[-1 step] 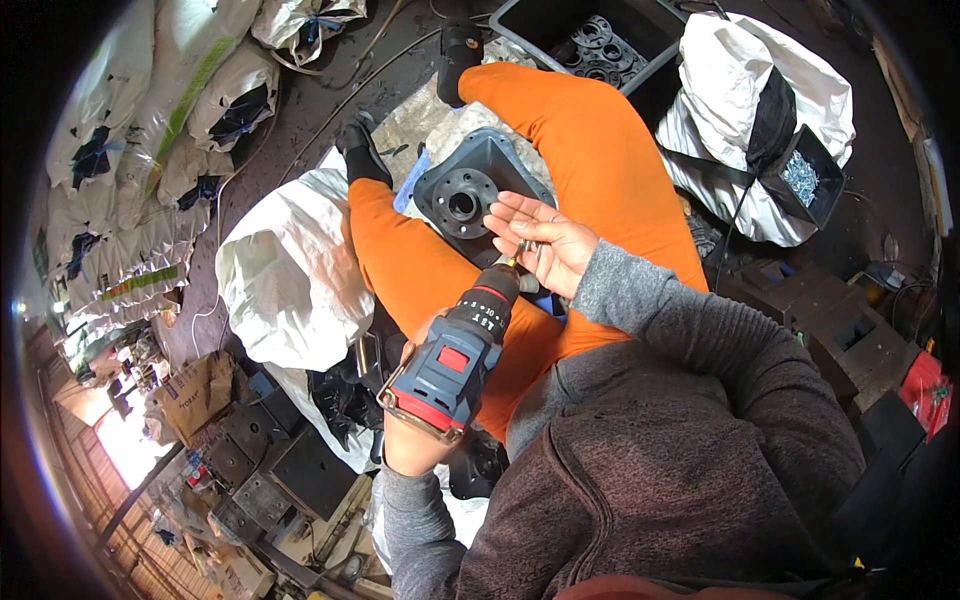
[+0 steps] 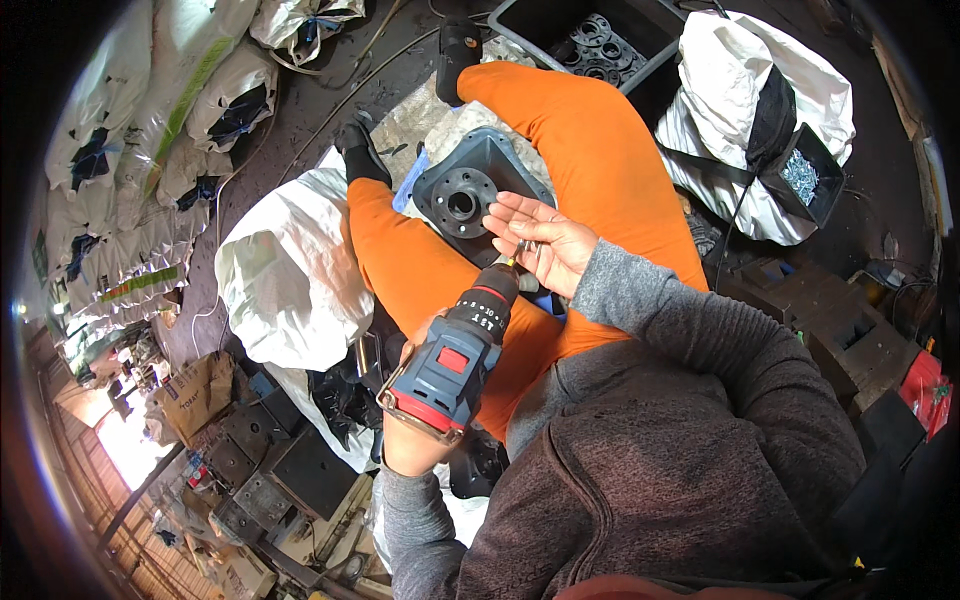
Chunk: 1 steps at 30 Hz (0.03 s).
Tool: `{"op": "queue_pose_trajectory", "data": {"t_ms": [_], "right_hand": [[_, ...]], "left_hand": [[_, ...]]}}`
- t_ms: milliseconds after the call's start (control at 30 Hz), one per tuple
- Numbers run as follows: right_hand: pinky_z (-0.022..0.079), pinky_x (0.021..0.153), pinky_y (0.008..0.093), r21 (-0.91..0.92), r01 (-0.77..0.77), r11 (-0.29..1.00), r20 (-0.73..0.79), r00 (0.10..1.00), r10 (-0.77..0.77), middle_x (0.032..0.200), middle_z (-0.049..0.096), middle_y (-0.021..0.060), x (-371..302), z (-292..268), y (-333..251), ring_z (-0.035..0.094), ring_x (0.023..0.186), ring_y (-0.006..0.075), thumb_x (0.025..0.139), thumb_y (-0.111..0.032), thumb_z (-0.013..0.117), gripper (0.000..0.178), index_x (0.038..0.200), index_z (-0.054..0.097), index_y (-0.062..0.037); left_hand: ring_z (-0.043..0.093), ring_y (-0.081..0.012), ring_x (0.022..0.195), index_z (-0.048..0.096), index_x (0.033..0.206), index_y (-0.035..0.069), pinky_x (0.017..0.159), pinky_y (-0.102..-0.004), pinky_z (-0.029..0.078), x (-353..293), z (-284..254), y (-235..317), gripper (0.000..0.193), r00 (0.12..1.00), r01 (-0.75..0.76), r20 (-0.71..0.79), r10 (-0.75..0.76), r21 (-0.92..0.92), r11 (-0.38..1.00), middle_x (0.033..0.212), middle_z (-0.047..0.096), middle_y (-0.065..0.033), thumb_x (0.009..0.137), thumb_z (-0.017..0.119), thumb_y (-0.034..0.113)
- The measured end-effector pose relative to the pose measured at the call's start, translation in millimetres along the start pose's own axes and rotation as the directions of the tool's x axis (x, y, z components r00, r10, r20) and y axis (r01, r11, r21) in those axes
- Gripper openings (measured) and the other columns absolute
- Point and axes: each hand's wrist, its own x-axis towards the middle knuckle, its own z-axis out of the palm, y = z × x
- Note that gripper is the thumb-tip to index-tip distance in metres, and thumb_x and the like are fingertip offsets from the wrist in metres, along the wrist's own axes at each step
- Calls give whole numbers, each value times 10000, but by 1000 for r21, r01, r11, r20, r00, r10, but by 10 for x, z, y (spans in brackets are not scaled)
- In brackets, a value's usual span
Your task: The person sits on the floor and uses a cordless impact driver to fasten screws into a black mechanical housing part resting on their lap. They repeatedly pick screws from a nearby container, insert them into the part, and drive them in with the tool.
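My left hand is wrapped round the handle of a blue-and-red cordless drill, which hides most of its fingers. The drill points away from me, its bit tip close to my right hand. That hand is turned palm up with the fingers stretched, and a few small metal screws lie at the base of its fingers by the thumb. Just beyond its fingertips, between my orange-trousered legs, sits a round black flange with a central hole and smaller holes around it, on a dark square-based housing.
A dark crate with several round flanges stands at the far right. Nearer lies a black tray of small screws beside a white sack. Another white sack rests by my left leg. Filled bags are stacked at left.
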Motion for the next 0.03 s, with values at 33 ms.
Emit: {"op": "queue_pose_trajectory", "data": {"t_ms": [33], "right_hand": [[490,1011,355,5,0,1000,-3,1000,0,1307,561,92,-3,-4,-2,536,1245,229,936,11,523,410,1340,482,-49]], "left_hand": [[558,-362,1170,640,1147,82,1048,-465,390,-51,11,-52,436,999,40,34,-39,-31,999,1220,614,-170,716,679,128]]}}
